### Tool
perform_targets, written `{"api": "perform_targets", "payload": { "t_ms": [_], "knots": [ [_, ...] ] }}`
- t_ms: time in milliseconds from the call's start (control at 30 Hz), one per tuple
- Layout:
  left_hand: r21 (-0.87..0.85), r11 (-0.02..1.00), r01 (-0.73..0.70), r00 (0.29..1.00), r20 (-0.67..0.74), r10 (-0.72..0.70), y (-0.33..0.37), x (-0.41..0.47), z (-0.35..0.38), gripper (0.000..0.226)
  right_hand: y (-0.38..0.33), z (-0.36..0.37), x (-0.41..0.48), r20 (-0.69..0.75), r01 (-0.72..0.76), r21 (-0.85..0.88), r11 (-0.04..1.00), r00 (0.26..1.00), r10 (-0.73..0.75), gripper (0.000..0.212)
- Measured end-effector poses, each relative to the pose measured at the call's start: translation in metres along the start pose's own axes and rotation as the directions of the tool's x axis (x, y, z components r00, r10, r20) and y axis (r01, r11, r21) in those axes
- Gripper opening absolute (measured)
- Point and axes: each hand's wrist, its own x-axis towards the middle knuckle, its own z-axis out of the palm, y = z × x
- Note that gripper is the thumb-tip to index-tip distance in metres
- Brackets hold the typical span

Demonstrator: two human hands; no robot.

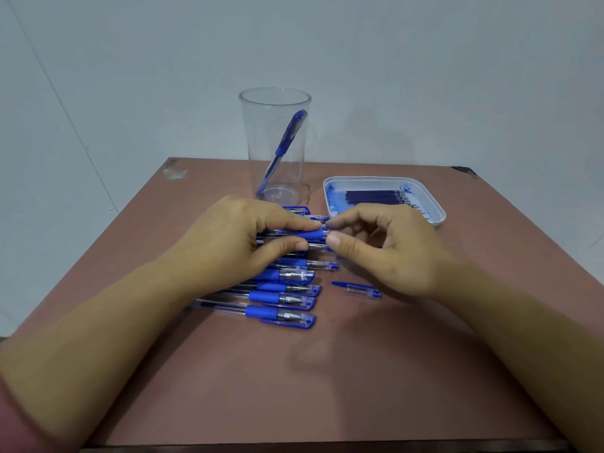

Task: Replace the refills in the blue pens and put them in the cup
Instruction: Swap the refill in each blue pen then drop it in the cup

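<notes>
Head view: my left grip [228, 237] curls round the blue sleeve of a pen [310, 235], held level just above the row of pens [281, 299] on the bench [327, 371], while my right grip [385, 250] closes thumb and forefinger on its tip end, apparently to unscrew it; the other fingers are loosely bent and hold nothing. Behind them the clear cup [276, 145] stands upright with a lone pen [284, 148] leaning inside. The refills [376, 196] lie side by side in a white tray [382, 197] to its right. A loose cap [358, 289] rests on the bench near my right wrist. The tip piece is small and smooth, so I judge it could slip from the pinch and drop among the pens below or roll away. Pulling the old refill carelessly could smear ink, as the blue stains in the tray suggest. The cup looks tall and light and stands close behind my left knuckles, so a hasty reach could tip it. My right wrist could nudge the cap towards the bench edge. No brand or label is legible: any print on the barrels is too small to read, and the cup and tray show none.
</notes>
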Motion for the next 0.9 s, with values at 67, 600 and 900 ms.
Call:
{"api": "perform_targets", "payload": {
  "t_ms": [67, 600, 900],
  "knots": [
    [0.006, 1.000, -0.012, 1.000, -0.007, 0.012, 0.000, 0.000, 0.000, 0.038, 0.002, 0.000, 0.001, 0.017, -0.016, -0.001, 1.000, 1.000, 0.016, 0.035],
    [-0.039, 0.998, 0.047, 0.999, -0.003, -0.048, 0.009, 0.001, 0.001, 0.024, -0.001, -0.004, -0.001, -0.100, 0.100, 0.009, 0.995, 0.990, -0.099, 0.023],
    [0.006, 1.000, 0.019, 1.000, -0.022, -0.019, 0.009, 0.002, 0.000, 0.028, -0.002, -0.001, -0.001, -0.065, 0.024, 0.019, 1.000, 0.998, -0.023, 0.003]
  ]
}}
